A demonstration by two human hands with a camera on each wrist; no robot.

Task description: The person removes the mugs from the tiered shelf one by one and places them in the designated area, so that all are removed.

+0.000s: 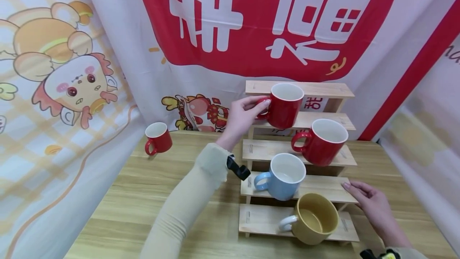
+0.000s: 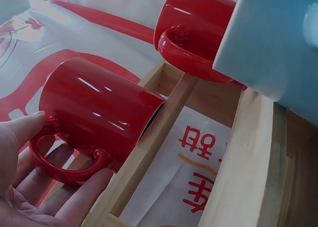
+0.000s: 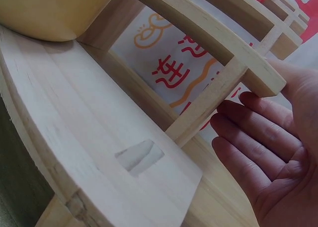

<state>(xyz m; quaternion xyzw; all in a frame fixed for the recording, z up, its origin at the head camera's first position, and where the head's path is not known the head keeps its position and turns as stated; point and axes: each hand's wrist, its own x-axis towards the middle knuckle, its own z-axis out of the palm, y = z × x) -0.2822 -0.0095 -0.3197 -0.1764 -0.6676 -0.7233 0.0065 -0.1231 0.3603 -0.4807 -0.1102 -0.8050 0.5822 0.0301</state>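
My left hand (image 1: 248,113) grips the handle of a red mug (image 1: 285,107) with a white inside, at the upper steps of a wooden stepped rack (image 1: 266,213). In the left wrist view, the fingers go round the handle (image 2: 74,175) and the mug's base is right at a shelf board. At the rack's right side, my right hand (image 1: 371,207) pinches the end of a shelf board (image 3: 266,83), thumb above and fingers below. A second red mug (image 1: 323,143), a light blue mug (image 1: 285,177) and a yellow mug (image 1: 312,219) with a white handle stand on lower steps.
Another red mug (image 1: 159,139) stands on the wood-grain table (image 1: 118,207) to the left of the rack. Behind the rack hangs a printed cloth (image 1: 208,75) with a red panel. More cloth walls (image 1: 72,163) border the table's sides.
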